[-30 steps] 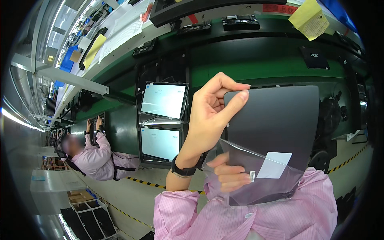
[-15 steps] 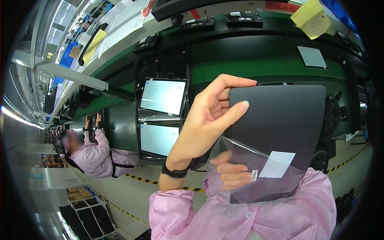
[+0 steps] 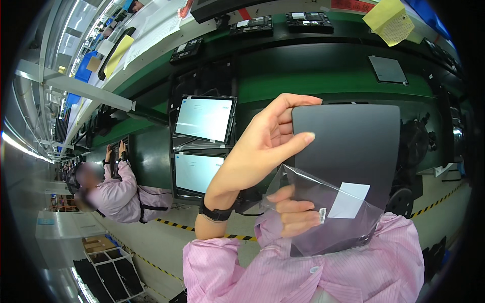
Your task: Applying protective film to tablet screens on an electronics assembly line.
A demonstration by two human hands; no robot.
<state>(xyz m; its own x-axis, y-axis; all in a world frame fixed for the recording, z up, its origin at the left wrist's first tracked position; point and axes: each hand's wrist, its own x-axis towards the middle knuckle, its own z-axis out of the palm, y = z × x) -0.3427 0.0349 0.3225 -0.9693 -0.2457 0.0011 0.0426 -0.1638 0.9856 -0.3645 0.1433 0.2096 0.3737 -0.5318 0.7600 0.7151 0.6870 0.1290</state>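
A dark grey, flat tablet [image 3: 348, 146] stands tilted in front of my chest, its smooth face toward me. My left hand [image 3: 275, 136], with a black wrist strap, pinches its upper left corner, thumb on the face and fingers behind the edge. Clear plastic film [image 3: 308, 235], like a bag, covers the lower part, its loose edge slanting across. Through the film I see the fingers of my right hand [image 3: 295, 212] closed round the lower left edge; the rest of that hand is hidden. A white label [image 3: 348, 200] and a small barcode sticker [image 3: 322, 215] show in the film area.
Two lit tablets [image 3: 204, 118] lie in black trays on the green bench [image 3: 283, 91] to the left. Another screen [image 3: 388, 69] lies at the back right. Opened devices [image 3: 309, 22] line the rear shelf. A co-worker [image 3: 113, 194] in pink sits far left.
The tablet has turned slightly, its right edge shifting left, with both hands keeping their hold. My left forearm has shifted a little left. The screen at the back right looks dimmer.
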